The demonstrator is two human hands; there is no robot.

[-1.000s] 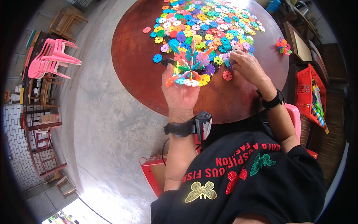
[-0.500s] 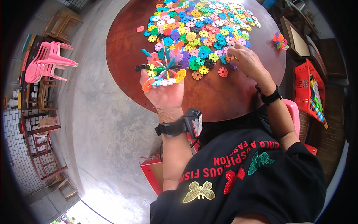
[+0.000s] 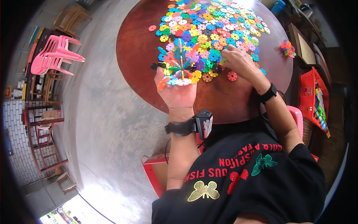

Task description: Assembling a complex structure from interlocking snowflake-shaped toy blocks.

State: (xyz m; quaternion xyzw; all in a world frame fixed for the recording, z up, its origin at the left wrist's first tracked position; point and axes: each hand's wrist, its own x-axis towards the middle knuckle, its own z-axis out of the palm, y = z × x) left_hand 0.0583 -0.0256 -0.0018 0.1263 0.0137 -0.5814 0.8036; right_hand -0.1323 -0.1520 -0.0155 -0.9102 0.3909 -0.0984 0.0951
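My left hand (image 3: 178, 96) is turned palm up and holds a flower-like construction (image 3: 181, 68) of interlocking plastic discs in many colours, with a pale upright stem in its middle. The thumb presses beside a black piece at its left side. Over the near right part of a large spread of loose notched discs (image 3: 210, 27), my right hand (image 3: 241, 62) has its fingers bent together and pointing down. Their tips touch the spread near a yellow disc; what they pinch, if anything, is hidden. A single coral disc (image 3: 232, 76) lies just below that hand.
The discs lie on a round reddish-brown table (image 3: 136, 44). A small finished disc ball (image 3: 288, 49) sits near its right edge. On the right stands a red basket (image 3: 308, 89) with colourful items. Pink stacked chairs (image 3: 56, 54) stand at the left.
My right hand has shifted left and slightly down over the discs, its fingers now lower among them. My left hand still holds the construction. The whole view has shifted slightly.
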